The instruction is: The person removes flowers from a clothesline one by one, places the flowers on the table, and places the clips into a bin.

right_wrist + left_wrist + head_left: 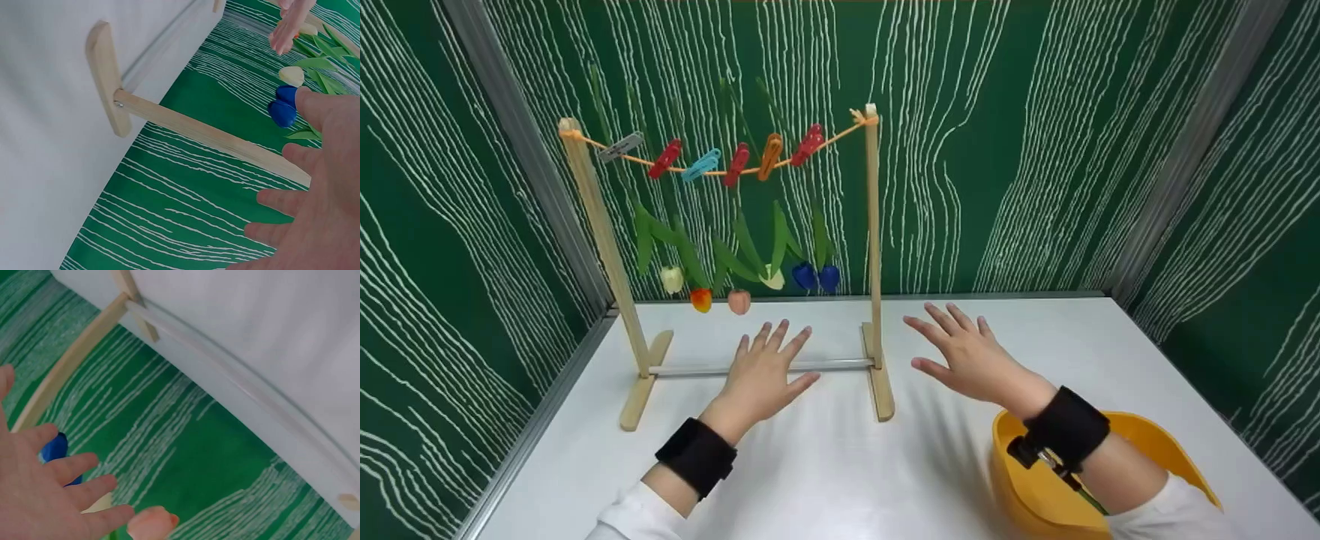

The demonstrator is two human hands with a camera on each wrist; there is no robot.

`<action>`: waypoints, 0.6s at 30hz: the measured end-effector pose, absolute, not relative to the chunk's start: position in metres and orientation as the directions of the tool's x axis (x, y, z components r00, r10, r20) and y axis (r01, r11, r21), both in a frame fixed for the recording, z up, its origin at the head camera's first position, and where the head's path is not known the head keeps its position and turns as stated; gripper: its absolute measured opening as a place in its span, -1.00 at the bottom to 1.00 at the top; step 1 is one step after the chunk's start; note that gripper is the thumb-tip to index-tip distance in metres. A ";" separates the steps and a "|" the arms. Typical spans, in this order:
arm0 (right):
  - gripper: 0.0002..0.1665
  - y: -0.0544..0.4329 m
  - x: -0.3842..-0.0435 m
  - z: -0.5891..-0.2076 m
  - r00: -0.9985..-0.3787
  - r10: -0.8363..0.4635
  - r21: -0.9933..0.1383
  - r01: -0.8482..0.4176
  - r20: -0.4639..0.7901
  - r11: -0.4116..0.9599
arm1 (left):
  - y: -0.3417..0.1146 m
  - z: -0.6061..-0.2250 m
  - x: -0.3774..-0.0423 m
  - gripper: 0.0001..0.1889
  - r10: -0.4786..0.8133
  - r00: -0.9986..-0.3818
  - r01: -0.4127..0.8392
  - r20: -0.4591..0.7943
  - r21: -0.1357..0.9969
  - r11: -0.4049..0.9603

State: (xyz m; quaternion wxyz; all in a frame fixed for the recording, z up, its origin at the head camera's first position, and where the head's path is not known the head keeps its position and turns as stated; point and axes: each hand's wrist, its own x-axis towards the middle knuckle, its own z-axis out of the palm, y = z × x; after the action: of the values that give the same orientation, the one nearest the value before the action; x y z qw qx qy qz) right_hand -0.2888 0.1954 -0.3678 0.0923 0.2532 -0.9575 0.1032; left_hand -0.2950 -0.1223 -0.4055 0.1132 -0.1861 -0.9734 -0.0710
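Observation:
My left hand [765, 379] is spread out with straight fingers, holding nothing, over the wooden rack's lower rod [840, 365]. To the right of the rack my right hand [971, 360] is also spread and holds nothing. Between the wooden posts runs an orange cord [840, 136] with several clothespins on it, among them a grey one [620, 147], a blue one [702, 164] and an orange one [770, 157]. Artificial tulips hang heads down below the cord: a white [671, 279], an orange [701, 300], a peach [739, 302], a cream [772, 278] and two blue ones [829, 278].
A yellow tub [1005, 465] stands at the front right, partly under my right forearm; a bit of green stem [1093, 501] shows in it. The rack's wooden feet [639, 405] rest on the white table [840, 465]. Green, white-streaked panels [997, 150] enclose the back and sides.

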 end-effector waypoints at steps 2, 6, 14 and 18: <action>-0.27 0.192 -0.291 -0.365 -0.854 -0.464 -0.163 -0.506 0.237 0.847 | -0.127 -0.405 -0.295 -0.26 0.334 -0.902 0.373 0.273 0.106 0.922; -0.24 0.181 -0.300 -0.356 -0.856 -0.451 -0.232 -0.506 0.253 0.831 | -0.145 -0.405 -0.301 -0.37 0.222 -0.877 0.330 0.426 0.197 0.923; -0.08 0.150 -0.349 -0.332 -0.916 -0.316 -0.563 -0.400 0.246 0.723 | -0.216 -0.400 -0.336 -0.50 -0.357 -0.629 0.161 0.691 0.565 0.809; 0.01 0.137 -0.370 -0.332 -0.956 -0.207 -0.718 -0.291 0.206 0.633 | -0.242 -0.401 -0.352 -0.23 -0.515 -0.640 0.070 0.570 0.711 0.700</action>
State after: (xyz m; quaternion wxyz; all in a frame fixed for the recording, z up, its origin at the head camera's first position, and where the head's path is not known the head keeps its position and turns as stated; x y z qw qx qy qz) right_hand -0.3700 0.1375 -0.3317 0.0520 0.1381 -0.9020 0.4057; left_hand -0.3516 -0.2417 -0.4009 0.4023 0.1342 -0.8295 -0.3635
